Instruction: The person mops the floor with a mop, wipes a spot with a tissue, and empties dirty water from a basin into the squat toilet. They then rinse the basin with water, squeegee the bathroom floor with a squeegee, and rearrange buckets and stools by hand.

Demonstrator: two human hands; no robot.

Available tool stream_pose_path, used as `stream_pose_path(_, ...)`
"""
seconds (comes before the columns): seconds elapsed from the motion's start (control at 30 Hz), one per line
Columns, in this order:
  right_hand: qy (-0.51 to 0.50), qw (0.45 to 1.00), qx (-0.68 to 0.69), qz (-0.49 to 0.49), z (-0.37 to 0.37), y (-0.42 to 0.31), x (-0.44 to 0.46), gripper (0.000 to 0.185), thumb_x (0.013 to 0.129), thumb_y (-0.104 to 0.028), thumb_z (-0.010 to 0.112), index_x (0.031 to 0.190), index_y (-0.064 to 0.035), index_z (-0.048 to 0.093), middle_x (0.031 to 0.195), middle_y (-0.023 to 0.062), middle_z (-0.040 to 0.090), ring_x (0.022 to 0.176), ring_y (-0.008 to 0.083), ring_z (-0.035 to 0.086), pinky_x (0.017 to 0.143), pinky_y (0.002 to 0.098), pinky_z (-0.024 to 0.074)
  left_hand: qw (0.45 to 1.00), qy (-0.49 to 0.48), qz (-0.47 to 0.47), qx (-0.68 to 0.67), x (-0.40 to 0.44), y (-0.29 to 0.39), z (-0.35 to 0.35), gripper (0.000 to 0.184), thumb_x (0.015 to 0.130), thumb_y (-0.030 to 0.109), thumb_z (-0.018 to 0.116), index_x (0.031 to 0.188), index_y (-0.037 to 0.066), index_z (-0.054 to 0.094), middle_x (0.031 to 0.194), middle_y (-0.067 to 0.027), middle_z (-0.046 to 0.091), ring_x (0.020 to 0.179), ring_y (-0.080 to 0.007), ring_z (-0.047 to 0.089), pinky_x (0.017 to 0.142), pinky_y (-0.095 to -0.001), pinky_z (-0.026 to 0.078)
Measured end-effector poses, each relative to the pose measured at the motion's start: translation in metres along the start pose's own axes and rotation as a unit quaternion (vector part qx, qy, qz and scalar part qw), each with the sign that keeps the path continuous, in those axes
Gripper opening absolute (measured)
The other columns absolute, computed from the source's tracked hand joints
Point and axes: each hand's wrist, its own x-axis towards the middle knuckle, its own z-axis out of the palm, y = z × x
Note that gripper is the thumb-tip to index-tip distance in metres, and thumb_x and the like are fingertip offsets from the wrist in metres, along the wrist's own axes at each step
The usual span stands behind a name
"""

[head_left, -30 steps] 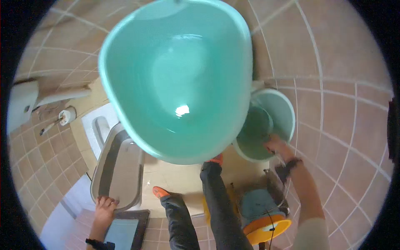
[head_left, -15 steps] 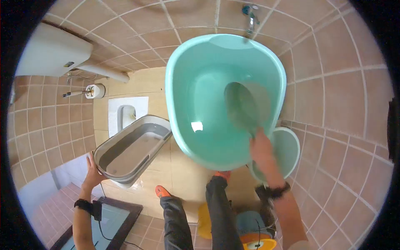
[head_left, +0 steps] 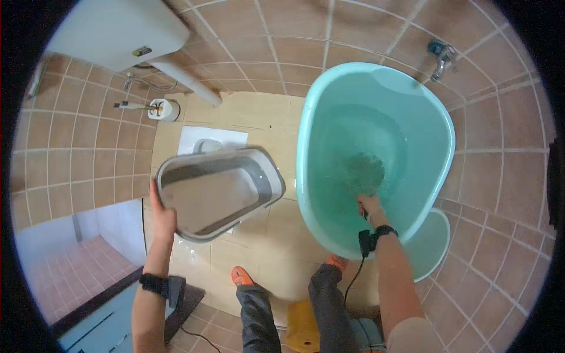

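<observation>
My left hand [head_left: 164,219] grips the left rim of a grey collapsible basin [head_left: 212,197], which hangs tilted above the floor near the squat toilet [head_left: 207,139]. Inside the basin there seems to be a shallow layer of greyish water. On the right, my right hand [head_left: 369,207] is closed on the handle of a green ladle [head_left: 366,170], whose bowl is in the water of the large turquoise tub [head_left: 303,176]. The bowl's outline is blurred by the water.
A pale green bucket [head_left: 432,244] stands right of the tub. A tap [head_left: 438,62] is on the wall above. At the left are a brush holder [head_left: 165,110], a white wall unit [head_left: 123,29] and a pipe [head_left: 188,82]. A yellow object [head_left: 302,326] is near my feet.
My right hand has gone from the bucket into the tub with the ladle. My left hand has raised and tilted the grey basin. The view has shifted, so the tub appears farther right.
</observation>
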Motion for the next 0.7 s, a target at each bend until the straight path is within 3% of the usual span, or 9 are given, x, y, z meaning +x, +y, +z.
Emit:
stream_pose_path(0.07,0.054,0.986,0.153,-0.028,-0.002,-0.011,-0.047,0.016,0.069,-0.009,0.058,0.058,-0.0015,0.049,0.045,0.0069,0.045,0.037,0.0168,0.046,0.038,0.0321,0.0413,0.999,0.016,0.039,-0.002,0.019,0.009,0.009,0.078,0.056,-0.017,0.031,0.131,0.003,0.023,0.134,-0.0150,0.027,0.126,-0.0231,0.023,0.102,-0.0302,0.019)
stream_pose_path(0.17,0.052,0.985,0.138,-0.092,-0.020,-0.016,-0.083,0.016,0.067,-0.009,0.061,0.072,0.0021,0.051,0.050,0.0052,0.048,0.035,0.0167,0.045,0.034,0.0303,0.0402,0.996,0.012,0.084,-0.003,0.040,0.028,0.016,0.073,0.059,-0.015,0.035,0.129,0.002,0.026,0.129,-0.0171,0.035,0.122,-0.0254,0.031,0.100,-0.0314,0.024)
stream_pose_path(0.27,0.062,0.986,0.062,-0.142,-0.029,-0.064,-0.148,0.018,0.065,-0.009,0.061,0.075,0.0033,0.052,0.052,0.0066,0.050,0.038,0.0159,0.047,0.038,0.0312,0.0416,0.986,0.024,0.118,0.113,0.059,0.040,0.026,0.067,0.063,-0.010,0.042,0.127,0.001,0.029,0.121,-0.0205,0.042,0.115,-0.0309,0.038,0.097,-0.0344,0.030)
stream_pose_path(0.37,0.078,0.965,-0.073,-0.239,-0.028,-0.117,-0.202,0.025,0.065,-0.012,0.061,0.082,0.0044,0.053,0.059,0.0125,0.054,0.049,0.0219,0.054,0.049,0.0354,0.0446,0.967,0.048,0.175,0.180,0.077,0.055,0.040,0.063,0.065,-0.005,0.049,0.125,-0.001,0.031,0.113,-0.0230,0.046,0.107,-0.0357,0.042,0.092,-0.0381,0.034)
stream_pose_path(0.5,0.069,0.925,-0.148,-0.343,0.002,-0.195,-0.256,0.036,0.065,-0.021,0.060,0.090,0.0046,0.053,0.073,0.0215,0.058,0.070,0.0330,0.057,0.064,0.0401,0.0440,0.970,0.066,0.144,0.187,0.097,0.059,0.051,0.060,0.065,-0.003,0.053,0.122,-0.003,0.033,0.111,-0.0237,0.046,0.104,-0.0374,0.043,0.090,-0.0394,0.035)
stream_pose_path(0.57,0.046,0.923,-0.163,-0.346,0.028,-0.230,-0.274,0.036,0.066,-0.022,0.060,0.088,0.0054,0.053,0.073,0.0205,0.057,0.066,0.0312,0.055,0.059,0.0381,0.0433,0.969,0.068,0.138,0.191,0.106,0.053,0.055,0.059,0.065,-0.003,0.054,0.120,-0.004,0.033,0.111,-0.0243,0.046,0.103,-0.0376,0.044,0.089,-0.0393,0.036)
stream_pose_path(0.6,0.039,0.919,-0.161,-0.359,0.043,-0.247,-0.286,0.034,0.067,-0.021,0.060,0.086,0.0056,0.052,0.069,0.0171,0.056,0.057,0.0261,0.055,0.053,0.0348,0.0433,0.968,0.065,0.149,0.191,0.106,0.055,0.053,0.056,0.065,-0.003,0.054,0.118,-0.004,0.036,0.111,-0.0254,0.046,0.103,-0.0378,0.043,0.089,-0.0391,0.035)
stream_pose_path(0.67,0.059,0.895,-0.185,-0.403,0.076,-0.272,-0.290,0.034,0.068,-0.022,0.061,0.084,0.0061,0.051,0.067,0.0161,0.056,0.054,0.0250,0.055,0.050,0.0336,0.0437,0.965,0.073,0.163,0.190,0.111,0.053,0.050,0.053,0.065,-0.001,0.055,0.115,-0.004,0.037,0.108,-0.0255,0.047,0.102,-0.0381,0.044,0.088,-0.0404,0.036)
stream_pose_path(0.7,0.086,0.873,-0.209,-0.432,0.091,-0.281,-0.287,0.035,0.068,-0.023,0.061,0.083,0.0064,0.050,0.069,0.0186,0.056,0.059,0.0290,0.055,0.053,0.0358,0.0441,0.964,0.077,0.168,0.190,0.112,0.050,0.047,0.052,0.065,-0.001,0.055,0.114,-0.004,0.038,0.107,-0.0256,0.047,0.101,-0.0382,0.045,0.087,-0.0411,0.037)
